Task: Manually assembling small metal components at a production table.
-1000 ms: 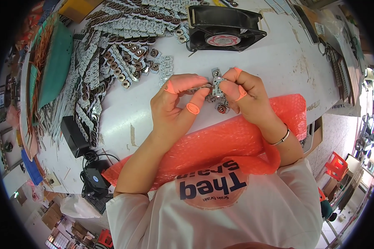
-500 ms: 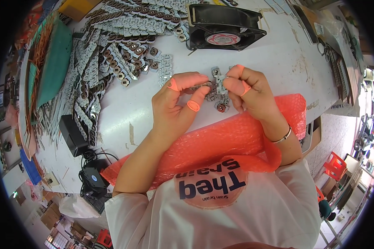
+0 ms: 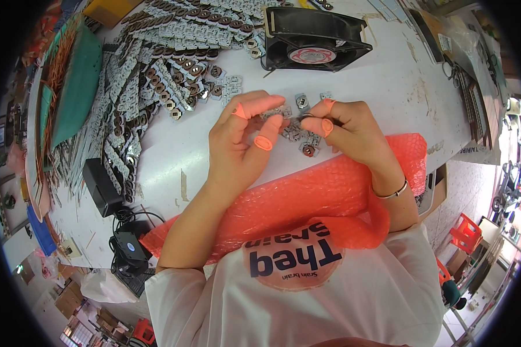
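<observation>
My left hand (image 3: 237, 136), with orange finger cots on thumb and forefinger, pinches a small silvery-grey moulded piece (image 3: 282, 111). Facing it, my right hand (image 3: 350, 127) wears similar cots and is closed in a pinch on a small dark part (image 3: 303, 117), mostly hidden by the fingertips. On the white table beneath the hands lies a small cluster of grey pieces (image 3: 292, 134). A loose grey part with a brown round centre (image 3: 308, 150) sits near my right fingers. Another grey part with a dark centre (image 3: 301, 101) lies just beyond the hands.
Many grey strips with brown round pieces (image 3: 173, 75) are heaped at the far left. Behind my hands stands a black fan (image 3: 315, 39). Red bubble wrap (image 3: 295, 199) covers the near edge. A green basin (image 3: 78, 95), a black box (image 3: 102, 188) and cables are on the left.
The grey piece formerly upright at my right fingertips is no longer there; a dark part is pinched instead. The hands have drawn slightly apart, and a grey piece shows at my left fingertips.
</observation>
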Demonstrator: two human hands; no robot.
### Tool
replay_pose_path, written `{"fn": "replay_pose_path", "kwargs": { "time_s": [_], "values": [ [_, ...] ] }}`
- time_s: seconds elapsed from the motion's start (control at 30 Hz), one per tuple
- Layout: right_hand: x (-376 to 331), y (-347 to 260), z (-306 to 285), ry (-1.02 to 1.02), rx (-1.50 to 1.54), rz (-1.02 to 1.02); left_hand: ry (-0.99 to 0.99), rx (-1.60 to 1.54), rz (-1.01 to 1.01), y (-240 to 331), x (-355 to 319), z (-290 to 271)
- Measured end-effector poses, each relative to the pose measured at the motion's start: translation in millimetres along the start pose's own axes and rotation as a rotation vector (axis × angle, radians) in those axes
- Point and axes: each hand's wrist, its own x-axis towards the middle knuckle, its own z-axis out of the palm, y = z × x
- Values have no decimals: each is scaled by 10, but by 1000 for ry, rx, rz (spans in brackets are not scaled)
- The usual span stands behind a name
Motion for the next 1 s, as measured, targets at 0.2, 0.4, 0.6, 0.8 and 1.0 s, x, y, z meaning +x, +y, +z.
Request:
{"fn": "replay_pose_path", "kwargs": {
  "time_s": [0.2,0.4,0.6,0.8,1.0],
  "values": [
    [-5,29,-59,54,-145,-250,-101,-338,-279,67,-8,-9],
    [-30,-12,-14,-40,-30,-193,-124,-346,-378,65,-2,-31],
    [-47,64,125,3,-8,-378,-145,-532,-547,15,47,-89],
    [-57,-66,59,-210,574,142,-219,-844,-530,-27,16,-93],
    [-67,-42,141,18,236,-145,-36,-408,-88,10,-5,17]
  ]
}}
